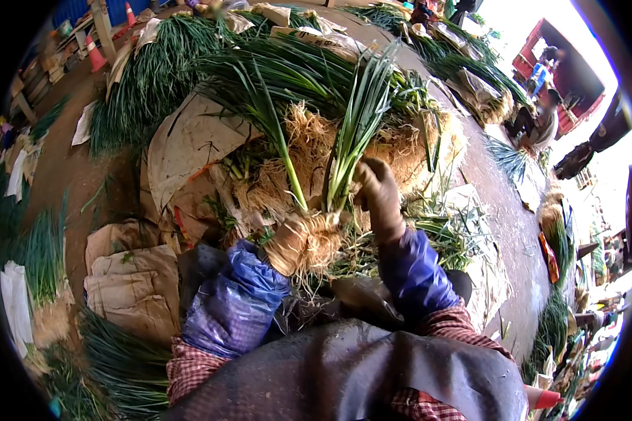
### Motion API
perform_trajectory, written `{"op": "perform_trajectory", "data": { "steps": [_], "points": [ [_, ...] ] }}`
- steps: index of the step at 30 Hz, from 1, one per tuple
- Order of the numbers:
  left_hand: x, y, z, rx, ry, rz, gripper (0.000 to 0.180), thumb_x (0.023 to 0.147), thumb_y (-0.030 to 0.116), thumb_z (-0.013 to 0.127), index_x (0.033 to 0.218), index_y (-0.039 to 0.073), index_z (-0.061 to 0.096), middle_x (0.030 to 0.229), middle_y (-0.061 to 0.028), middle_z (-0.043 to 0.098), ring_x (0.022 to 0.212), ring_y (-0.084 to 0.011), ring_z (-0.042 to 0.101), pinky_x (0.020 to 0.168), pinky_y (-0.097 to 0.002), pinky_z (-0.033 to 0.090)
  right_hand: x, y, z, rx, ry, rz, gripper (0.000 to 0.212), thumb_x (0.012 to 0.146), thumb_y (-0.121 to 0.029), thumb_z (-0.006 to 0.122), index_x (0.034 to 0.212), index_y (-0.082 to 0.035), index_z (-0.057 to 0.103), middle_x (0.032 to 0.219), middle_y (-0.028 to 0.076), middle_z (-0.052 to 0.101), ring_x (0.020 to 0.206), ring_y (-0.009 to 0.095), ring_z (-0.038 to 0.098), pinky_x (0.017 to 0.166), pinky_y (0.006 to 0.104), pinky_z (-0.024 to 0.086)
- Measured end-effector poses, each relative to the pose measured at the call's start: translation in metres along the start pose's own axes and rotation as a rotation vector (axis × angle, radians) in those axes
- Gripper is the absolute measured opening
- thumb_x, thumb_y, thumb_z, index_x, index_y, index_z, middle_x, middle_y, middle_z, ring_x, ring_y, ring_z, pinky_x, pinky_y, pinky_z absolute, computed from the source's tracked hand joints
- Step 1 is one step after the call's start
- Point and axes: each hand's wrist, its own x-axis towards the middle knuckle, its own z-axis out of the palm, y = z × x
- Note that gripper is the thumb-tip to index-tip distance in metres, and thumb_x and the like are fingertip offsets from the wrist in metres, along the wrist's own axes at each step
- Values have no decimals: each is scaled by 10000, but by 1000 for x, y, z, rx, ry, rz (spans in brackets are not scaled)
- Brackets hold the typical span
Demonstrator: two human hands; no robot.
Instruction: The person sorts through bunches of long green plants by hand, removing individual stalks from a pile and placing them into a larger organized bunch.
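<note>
My left hand [282, 247], in a glove, is closed around the root end of a small bunch of green onions [345, 161]. The bunch stands upright, with pale stringy roots [317, 242] spilling over the hand and leaves fanning upward. One stalk [288, 168] leans apart to the left. My right hand [379, 193], also gloved, is closed beside the white stems, its fingers curled toward them; whatever it pinches is hidden. Just beyond both hands lies a big heap of green onions [309, 67], its tangled roots [312, 133] facing me.
Loose trimmings [442, 235] lie under and right of my right hand. Brown sacking [133, 277] is at the left, near more onion bundles [42, 252]. Another person [541, 126] sits at the far right by a red truck bed [579, 77]. An orange cone [95, 55] stands far left.
</note>
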Motion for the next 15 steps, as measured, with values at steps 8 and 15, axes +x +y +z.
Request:
{"op": "perform_trajectory", "data": {
  "steps": [8, 15],
  "points": [
    [-1, -25, 25, 192, 253, 144, 253, 865, 79, 689, 1109, 27, 642, 920, -43, 676, 789, -136, 644, 623, -263, 551, 12, -5, -17, 424, -76, 104, 224, 923, -281, 612, 914, -58, 636, 651, 11, 603, 439, 100, 519, 404, 210, 375],
    [3, -33, 24, 143, 264, 291, 257, 868, 88, 690, 1116, 37, 645, 950, -23, 685, 815, -136, 646, 688, -253, 539, -14, -7, -10, 221, 139, 35, 214, 902, -187, 642, 993, 3, 681, 784, 70, 692, 533, 90, 577, 481, 209, 448]
  ]
}}
